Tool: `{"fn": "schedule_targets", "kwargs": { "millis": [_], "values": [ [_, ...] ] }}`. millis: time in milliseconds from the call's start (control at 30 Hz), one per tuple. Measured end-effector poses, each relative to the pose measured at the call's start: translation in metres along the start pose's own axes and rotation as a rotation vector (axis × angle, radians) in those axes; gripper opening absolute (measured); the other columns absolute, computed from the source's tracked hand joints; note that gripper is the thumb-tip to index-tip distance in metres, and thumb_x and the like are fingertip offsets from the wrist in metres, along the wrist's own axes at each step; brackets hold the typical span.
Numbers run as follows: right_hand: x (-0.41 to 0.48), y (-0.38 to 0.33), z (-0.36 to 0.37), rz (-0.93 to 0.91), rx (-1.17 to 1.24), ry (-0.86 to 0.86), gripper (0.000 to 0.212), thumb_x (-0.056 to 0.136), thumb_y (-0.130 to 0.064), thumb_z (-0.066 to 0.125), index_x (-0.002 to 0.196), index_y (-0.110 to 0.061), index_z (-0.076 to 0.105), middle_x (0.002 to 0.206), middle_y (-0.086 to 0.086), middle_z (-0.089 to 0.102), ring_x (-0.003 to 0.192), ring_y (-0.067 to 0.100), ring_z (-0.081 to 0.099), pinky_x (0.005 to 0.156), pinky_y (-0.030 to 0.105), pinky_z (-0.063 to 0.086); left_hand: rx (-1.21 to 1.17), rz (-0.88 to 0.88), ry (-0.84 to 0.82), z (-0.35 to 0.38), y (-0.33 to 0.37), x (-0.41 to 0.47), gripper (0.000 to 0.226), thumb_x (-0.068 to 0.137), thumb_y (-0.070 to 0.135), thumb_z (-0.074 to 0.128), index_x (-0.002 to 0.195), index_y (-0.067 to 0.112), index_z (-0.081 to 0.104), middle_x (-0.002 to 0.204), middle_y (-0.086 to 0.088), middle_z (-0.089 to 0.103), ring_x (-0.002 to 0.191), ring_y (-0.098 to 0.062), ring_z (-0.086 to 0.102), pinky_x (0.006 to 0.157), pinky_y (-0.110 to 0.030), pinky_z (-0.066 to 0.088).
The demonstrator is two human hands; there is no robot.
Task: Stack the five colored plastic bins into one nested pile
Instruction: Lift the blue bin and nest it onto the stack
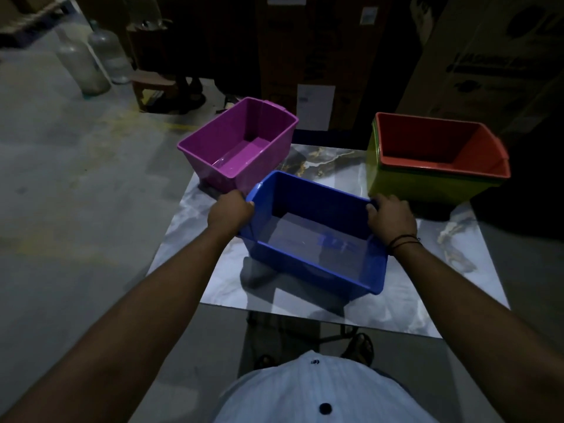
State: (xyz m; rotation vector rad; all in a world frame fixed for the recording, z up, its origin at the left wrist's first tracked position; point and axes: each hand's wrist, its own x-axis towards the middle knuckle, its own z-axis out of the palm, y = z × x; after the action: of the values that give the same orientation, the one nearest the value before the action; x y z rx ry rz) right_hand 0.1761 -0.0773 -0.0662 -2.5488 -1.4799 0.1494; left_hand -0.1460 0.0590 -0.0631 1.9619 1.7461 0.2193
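Observation:
A blue bin sits in the middle of the marble table, and both my hands grip its rim. My left hand holds the far left corner. My right hand holds the far right corner. A purple bin stands empty at the table's far left, just behind the blue one. At the far right an orange bin is nested inside a yellow-green bin, with a thin green rim showing between them.
Tall cardboard boxes stand behind the table. Large water jugs and a small stool are on the concrete floor at the far left. My feet show under the table's near edge.

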Motion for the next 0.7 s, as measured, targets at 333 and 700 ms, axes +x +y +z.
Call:
{"fn": "schedule_targets", "kwargs": {
  "millis": [333,700],
  "values": [
    [-0.017,-0.002,-0.023,0.084,-0.04,-0.208,0.019,0.082,-0.031,0.056,0.082,-0.014,0.064,0.08,0.011,0.062,0.069,0.031,0.055,0.064,0.032,0.044,0.036,0.368,0.022,0.029,0.059,-0.029,0.058,0.081,0.063,0.061,0.125,0.026,0.069,0.131,-0.002,0.067,0.12,-0.029,0.061,0.102,-0.044,0.05],
    [-0.021,-0.042,-0.008,0.141,0.232,-0.286,0.04,0.088,-0.04,0.057,0.1,-0.003,0.063,0.094,0.017,0.071,0.074,0.031,0.069,0.063,0.037,0.055,0.277,0.787,-0.675,0.045,0.082,-0.074,0.046,0.088,0.016,0.072,0.132,0.03,0.069,0.128,0.008,0.072,0.113,-0.016,0.065,0.095,-0.034,0.051]
  ]
}}
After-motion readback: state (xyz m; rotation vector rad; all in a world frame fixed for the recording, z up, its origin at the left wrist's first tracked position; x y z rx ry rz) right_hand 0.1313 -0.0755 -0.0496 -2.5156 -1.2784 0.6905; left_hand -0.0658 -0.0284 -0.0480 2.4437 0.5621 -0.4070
